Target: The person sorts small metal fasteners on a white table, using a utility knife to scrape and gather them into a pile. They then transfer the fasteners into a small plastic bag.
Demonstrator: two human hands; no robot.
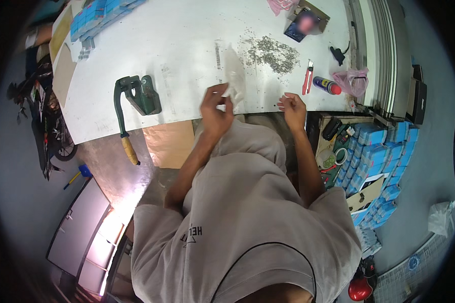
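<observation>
My left hand [216,111] is at the table's near edge, thumb and fingers closed on the rim of a clear plastic bag [234,73]. The bag lies on the white table and stretches away from me; its contents are hard to make out. To the right, my right hand [294,110] is over the same edge, its fingers curled together toward the left. A tiny dark spot shows at those fingertips, too small to name. Beyond the right hand, a scattered pile of small metal pieces [274,54] covers part of the table [182,30].
A green hand press [145,96] with a yellow-wrapped lever stands left. On the right lie a red utility knife [307,78], a spray can [326,85], a pink plastic bag [353,81] and an open box [308,22]. Blue packs [374,156] are stacked beside me at right.
</observation>
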